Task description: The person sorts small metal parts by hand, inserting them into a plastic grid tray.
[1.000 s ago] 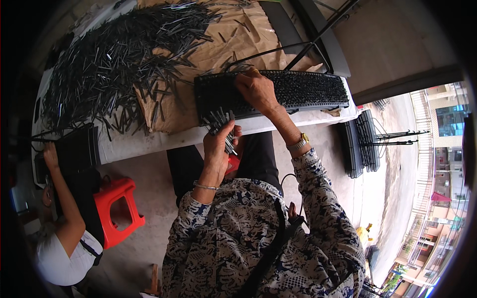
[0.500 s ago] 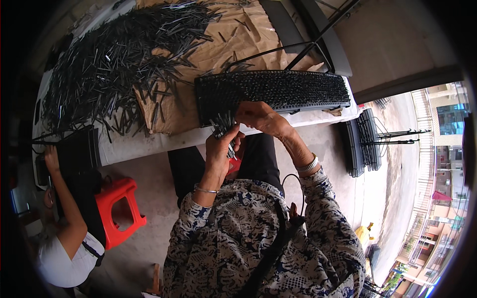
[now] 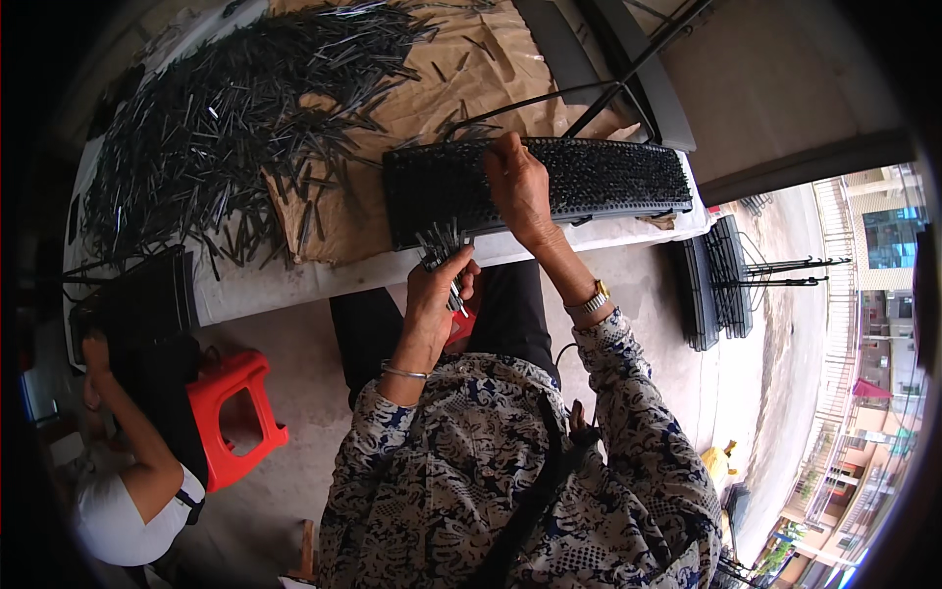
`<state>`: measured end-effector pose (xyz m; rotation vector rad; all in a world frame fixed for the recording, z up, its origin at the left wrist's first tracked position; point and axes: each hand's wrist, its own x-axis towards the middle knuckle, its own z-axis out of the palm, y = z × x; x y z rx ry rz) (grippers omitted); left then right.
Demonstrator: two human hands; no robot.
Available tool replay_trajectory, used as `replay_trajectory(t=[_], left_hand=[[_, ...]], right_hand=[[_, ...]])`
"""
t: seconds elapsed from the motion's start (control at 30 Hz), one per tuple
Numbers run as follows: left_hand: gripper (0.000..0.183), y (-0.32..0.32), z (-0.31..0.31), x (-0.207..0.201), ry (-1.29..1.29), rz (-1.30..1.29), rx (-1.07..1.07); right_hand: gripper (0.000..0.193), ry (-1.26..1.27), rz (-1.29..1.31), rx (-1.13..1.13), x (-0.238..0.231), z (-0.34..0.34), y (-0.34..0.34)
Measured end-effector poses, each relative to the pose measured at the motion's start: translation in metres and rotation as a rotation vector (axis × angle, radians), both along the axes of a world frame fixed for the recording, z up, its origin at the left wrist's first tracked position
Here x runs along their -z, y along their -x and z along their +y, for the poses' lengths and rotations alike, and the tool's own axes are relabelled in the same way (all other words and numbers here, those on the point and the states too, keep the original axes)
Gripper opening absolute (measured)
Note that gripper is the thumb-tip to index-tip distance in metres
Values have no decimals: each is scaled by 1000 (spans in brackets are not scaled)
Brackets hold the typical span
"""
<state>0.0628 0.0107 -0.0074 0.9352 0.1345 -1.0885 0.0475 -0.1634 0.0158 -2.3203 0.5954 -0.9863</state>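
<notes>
My left hand [image 3: 430, 299] is closed around a bundle of thin dark strips [image 3: 442, 247], whose ends fan out above and below the fingers near the table's front edge. My right hand [image 3: 521, 194] is over a long black perforated panel [image 3: 417, 196], its fingertips pinched together at the panel's far side. Whatever those fingertips hold, if anything, is too small to make out. Rows of short dark pieces stand up across the middle and right of the panel, while its left end shows bare. A large heap of loose dark strips [image 3: 255, 108] covers the table to the left.
Brown paper [image 3: 471, 83] lies over the white-covered table [image 3: 294, 299]. Black metal rods [image 3: 594, 108] rise behind the panel. A co-worker [image 3: 142, 471] sits at the left beside a red plastic stool [image 3: 231, 417]. Dark racks [image 3: 702, 285] stand on the floor at the right.
My right hand has moved up and away from the bundle to the panel's far side. My left hand stays put with its strips. The co-worker's arm has shifted slightly lower.
</notes>
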Motion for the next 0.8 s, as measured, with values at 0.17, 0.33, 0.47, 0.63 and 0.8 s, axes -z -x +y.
replay_trajectory(t=[0.17,0.33,0.47,0.63,0.8], left_hand=[[12,0,0,2,16,29,-53],[13,-2,0,0,32,11,-70],[14,-1,-2,2,26,19,-89],[15,1,-5,2,38,51,-77],[15,1,-3,3,50,37,-84]], right_hand=[[12,306,237,39,13,0,-4],[14,208,214,21,-2,11,3],[13,69,251,-7,-14,16,16],[12,21,255,-24,0,2,21],[13,105,324,-52,-6,14,15]])
